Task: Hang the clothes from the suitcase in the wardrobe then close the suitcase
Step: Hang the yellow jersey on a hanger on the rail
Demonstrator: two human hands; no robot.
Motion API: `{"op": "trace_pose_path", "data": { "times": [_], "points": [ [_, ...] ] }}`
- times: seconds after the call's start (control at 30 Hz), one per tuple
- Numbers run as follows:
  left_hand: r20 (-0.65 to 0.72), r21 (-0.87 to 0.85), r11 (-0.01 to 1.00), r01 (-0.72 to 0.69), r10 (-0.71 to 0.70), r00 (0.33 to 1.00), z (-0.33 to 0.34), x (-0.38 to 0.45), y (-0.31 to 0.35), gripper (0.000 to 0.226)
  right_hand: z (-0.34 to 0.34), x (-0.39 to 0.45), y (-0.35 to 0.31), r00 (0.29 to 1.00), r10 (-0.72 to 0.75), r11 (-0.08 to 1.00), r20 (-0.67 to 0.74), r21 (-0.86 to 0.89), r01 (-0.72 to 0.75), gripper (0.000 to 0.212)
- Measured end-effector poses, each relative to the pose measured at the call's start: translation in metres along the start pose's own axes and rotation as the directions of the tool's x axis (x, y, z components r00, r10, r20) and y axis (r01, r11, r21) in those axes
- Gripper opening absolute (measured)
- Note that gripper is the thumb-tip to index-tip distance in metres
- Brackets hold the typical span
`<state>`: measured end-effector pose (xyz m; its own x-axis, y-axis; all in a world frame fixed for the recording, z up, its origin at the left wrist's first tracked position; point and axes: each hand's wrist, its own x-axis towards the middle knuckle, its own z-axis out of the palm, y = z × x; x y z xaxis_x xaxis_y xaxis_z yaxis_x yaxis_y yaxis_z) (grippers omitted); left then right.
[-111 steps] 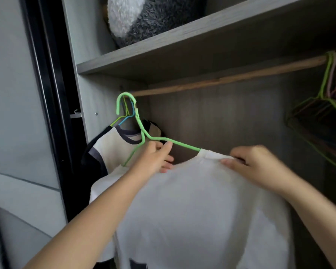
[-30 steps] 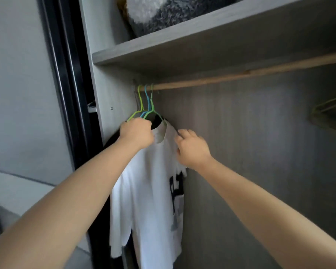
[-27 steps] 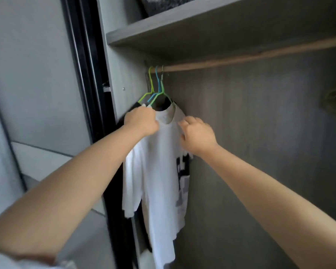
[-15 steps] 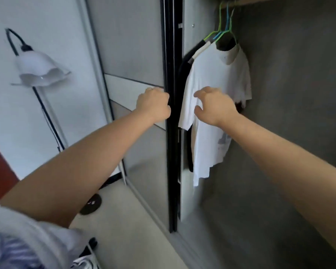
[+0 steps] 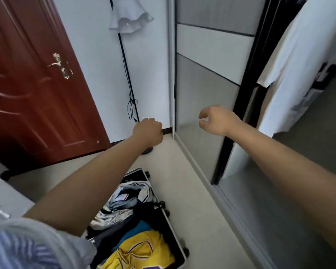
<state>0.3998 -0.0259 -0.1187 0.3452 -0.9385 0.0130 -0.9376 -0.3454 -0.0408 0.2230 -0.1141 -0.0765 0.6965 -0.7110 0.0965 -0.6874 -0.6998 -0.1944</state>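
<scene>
While clothes wait in the open suitcase (image 5: 175, 228) on the floor, the fisted left hand (image 5: 148, 132) and loosely curled right hand (image 5: 215, 121) hover empty, free for another garment.

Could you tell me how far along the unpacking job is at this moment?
Done: a white T-shirt hangs in the wardrobe. In hand: nothing; the left hand is a fist, the right hand loosely curled. Left: the suitcase lies open with clothes, including a yellow jersey, then closing it.

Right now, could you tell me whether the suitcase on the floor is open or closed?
Open. The suitcase lies flat, its contents exposed: a yellow jersey and other crumpled clothes show inside.
</scene>
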Motion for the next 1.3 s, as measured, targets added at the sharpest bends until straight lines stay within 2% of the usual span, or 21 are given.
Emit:
{"op": "trace_pose_path", "data": {
  "times": [0.17,0.37,0.43,0.5,0.63,0.83,0.9,0.97,1.03,1.13,1.2,1.3],
  "points": [
    [0.142,0.038,0.997,0.061,-0.066,0.988,0.039,-0.039,-0.100,0.030,0.070,0.010,-0.084,0.979,0.013,0.996,0.202,0.080,-0.030,0.029],
    [0.273,0.025,0.999,0.035,-0.041,0.961,0.107,-0.079,-0.221,0.030,0.175,0.009,-0.184,0.933,0.053,0.979,0.357,0.164,-0.119,0.032],
    [0.355,-0.008,0.999,0.049,-0.043,0.934,0.137,-0.097,-0.252,0.030,0.217,0.001,-0.213,0.904,0.063,0.971,0.423,0.181,-0.153,0.032],
    [0.436,-0.024,0.999,0.031,-0.018,0.900,0.175,-0.114,-0.275,0.033,0.263,-0.015,-0.236,0.843,0.093,0.963,0.529,0.169,-0.212,0.032],
    [0.538,-0.089,0.995,0.052,0.004,0.843,0.249,-0.138,-0.296,0.032,0.337,-0.044,-0.246,0.743,0.164,0.936,0.649,0.136,-0.325,0.024],
    [0.501,-0.221,0.963,0.154,-0.024,0.865,0.381,-0.183,-0.289,0.029,0.473,-0.099,-0.236,0.625,0.244,0.872,0.742,0.114,-0.476,0.022],
    [0.522,-0.246,0.952,0.182,-0.028,0.852,0.440,-0.196,-0.285,0.028,0.524,-0.117,-0.233,0.587,0.246,0.867,0.771,0.096,-0.489,0.028],
    [0.557,-0.260,0.942,0.211,-0.032,0.830,0.496,-0.209,-0.281,0.027,0.577,-0.136,-0.230,0.542,0.233,0.867,0.807,0.080,-0.492,0.023],
    [0.593,-0.249,0.939,0.238,-0.047,0.804,0.555,-0.225,-0.277,0.027,0.627,-0.156,-0.227,0.516,0.260,0.858,0.816,0.049,-0.511,0.027],
    [0.717,-0.181,0.931,0.317,-0.095,0.691,0.631,-0.251,-0.273,0.026,0.698,-0.182,-0.224,0.451,0.278,0.837,0.848,0.017,-0.547,0.029],
    [0.764,-0.176,0.923,0.342,-0.091,0.639,0.679,-0.265,-0.272,0.020,0.740,-0.191,-0.220,0.425,0.239,0.847,0.873,0.027,-0.532,0.030],
    [0.797,-0.203,0.902,0.380,-0.073,0.599,0.740,-0.281,-0.267,0.029,0.795,-0.190,-0.219,0.422,0.092,0.872,0.902,0.131,-0.472,0.039]
  ]
}}
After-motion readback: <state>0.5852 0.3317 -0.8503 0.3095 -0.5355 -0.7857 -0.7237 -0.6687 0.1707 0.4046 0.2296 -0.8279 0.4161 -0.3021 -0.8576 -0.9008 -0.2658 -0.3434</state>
